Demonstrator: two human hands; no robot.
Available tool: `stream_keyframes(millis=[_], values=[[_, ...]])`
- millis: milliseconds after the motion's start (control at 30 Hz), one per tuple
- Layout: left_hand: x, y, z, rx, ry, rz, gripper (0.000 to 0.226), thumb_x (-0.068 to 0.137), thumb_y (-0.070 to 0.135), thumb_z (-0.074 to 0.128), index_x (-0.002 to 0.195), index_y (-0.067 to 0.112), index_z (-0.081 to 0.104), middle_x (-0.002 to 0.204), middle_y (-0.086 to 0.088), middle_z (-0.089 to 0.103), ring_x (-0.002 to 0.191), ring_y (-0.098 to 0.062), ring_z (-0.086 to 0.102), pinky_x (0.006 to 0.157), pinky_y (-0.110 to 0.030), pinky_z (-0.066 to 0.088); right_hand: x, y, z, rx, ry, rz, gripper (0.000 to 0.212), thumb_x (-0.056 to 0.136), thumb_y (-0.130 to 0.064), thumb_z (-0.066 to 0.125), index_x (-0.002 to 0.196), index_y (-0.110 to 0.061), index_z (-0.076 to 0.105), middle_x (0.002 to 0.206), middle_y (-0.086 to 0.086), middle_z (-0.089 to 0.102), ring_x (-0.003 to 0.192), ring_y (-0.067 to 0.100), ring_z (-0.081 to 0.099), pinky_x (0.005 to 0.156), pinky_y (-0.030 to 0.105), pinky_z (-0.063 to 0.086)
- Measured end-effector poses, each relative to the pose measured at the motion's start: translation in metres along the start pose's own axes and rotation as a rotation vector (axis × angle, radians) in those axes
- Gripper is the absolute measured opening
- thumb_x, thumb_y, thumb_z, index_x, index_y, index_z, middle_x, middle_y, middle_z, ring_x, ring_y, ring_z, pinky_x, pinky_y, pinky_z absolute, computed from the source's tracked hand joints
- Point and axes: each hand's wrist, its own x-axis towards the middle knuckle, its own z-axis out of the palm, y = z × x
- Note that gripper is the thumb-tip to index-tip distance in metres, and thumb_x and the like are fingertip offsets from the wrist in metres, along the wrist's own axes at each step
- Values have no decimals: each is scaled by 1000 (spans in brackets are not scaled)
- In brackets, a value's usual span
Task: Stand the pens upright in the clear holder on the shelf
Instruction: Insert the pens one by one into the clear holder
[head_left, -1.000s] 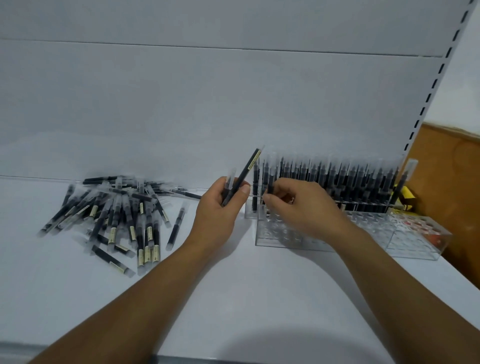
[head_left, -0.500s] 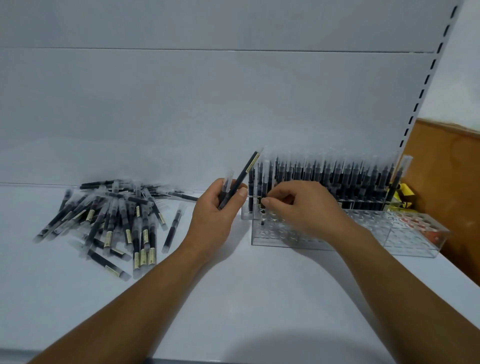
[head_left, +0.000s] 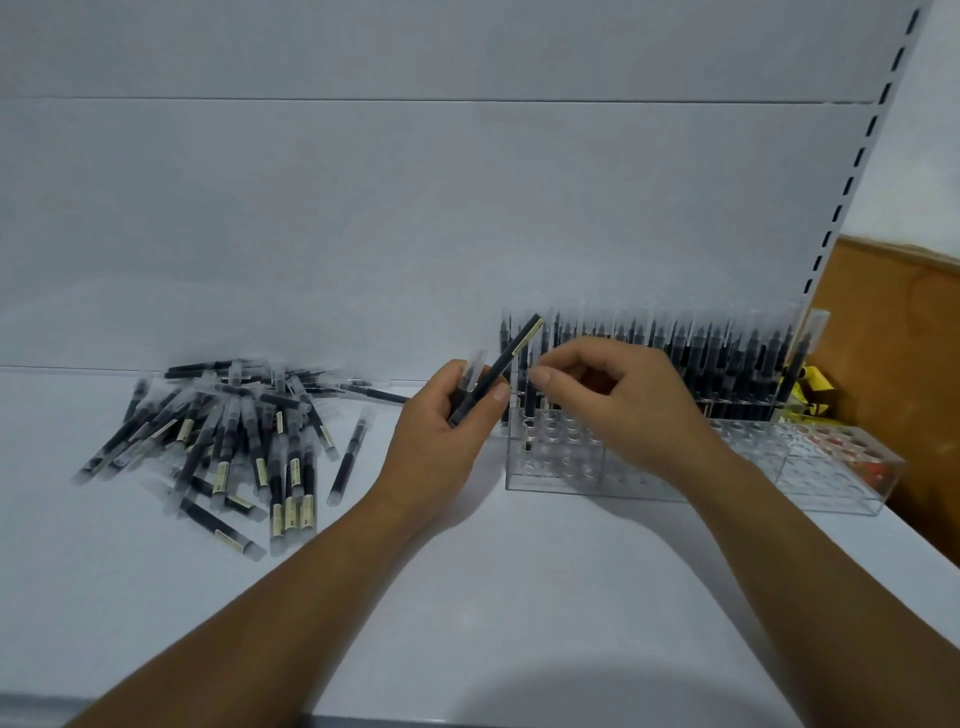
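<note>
Operator: State of left hand (head_left: 447, 421)?
Manual: Grasps two pens (head_left: 498, 374), centre frame; loose pens (head_left: 234, 441) piled at left.
Operator: And right hand (head_left: 613, 400)?
Manual: Fingers curled above clear holder (head_left: 561, 473), right of centre on shelf (head_left: 519, 597); grip cannot be told.

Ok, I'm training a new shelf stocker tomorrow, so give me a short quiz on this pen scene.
1. True or false: the left hand grips pens.
2. Where does the loose pen pile lie relative to the clear holder? A) to its left B) to its right C) on top of it
3. Fill in: the standing pens fill the holder's ___ rows.
Key: 1 true; 2 A; 3 back.
</note>
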Motion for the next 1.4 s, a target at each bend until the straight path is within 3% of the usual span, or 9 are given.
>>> stream_keyframes(millis=[167,433,500,600,700,900,1033,1200,1400], values=[[-4,5,3,99,-68,34,18,94,37,58,85,21,58,59,12,44,56,-8,38,55,-24,32,-2,-9,13,240,-58,-10,7,87,-26,71,83,-20,70,71,10,62,59,11,46,57,24,41],[-4,7,2,194,-34,-21,18,82,42,71,86,31,57,69,12,57,56,-16,44,54,-21,36,4,-13,-5,613,246,191,7,97,-18,56,96,-12,58,79,-3,72,60,9,64,53,22,51],[-2,4,-1,221,-42,-65,32,74,53,71,95,34,59,82,11,63,62,-26,51,56,-24,40,7,-8,-12,565,372,189,6,99,-21,54,96,-16,57,80,-4,71,59,8,62,54,23,50],[-2,1,-2,332,-106,-122,43,71,58,72,108,41,59,96,23,63,63,3,52,63,-18,39,8,-2,-14,449,408,161,7,98,-23,55,91,-21,56,72,-9,67,60,6,62,55,24,49],[-3,1,0,386,-155,-164,54,70,57,74,119,43,58,113,31,58,79,7,53,73,-19,41,7,1,-11,370,361,133,4,97,-23,57,96,-19,57,70,-8,65,59,4,63,58,24,51],[-5,3,-1,395,-157,-182,53,70,54,76,118,42,59,103,33,58,82,8,55,77,-17,46,4,0,-8,351,383,54,24,97,-19,57,114,-30,44,78,5,70,57,13,55,56,21,48],[-4,3,-2,390,-158,-175,55,69,55,76,119,43,58,104,31,58,78,12,54,73,-14,42,5,-2,-15,465,379,66,17,100,-15,51,103,-29,61,85,7,69,60,15,50,52,24,43],[-4,4,-2,378,-159,-175,63,60,64,72,118,43,59,104,32,60,88,10,55,79,-18,47,8,2,-16,626,256,102,34,92,4,50,110,-21,64,76,-13,63,73,6,56,69,22,49],[-2,0,-3,340,-138,-162,55,61,59,76,112,43,61,106,25,64,98,10,57,82,-20,47,5,3,-15,457,257,113,14,99,-23,53,99,-19,67,65,-8,61,57,2,52,55,13,44]])
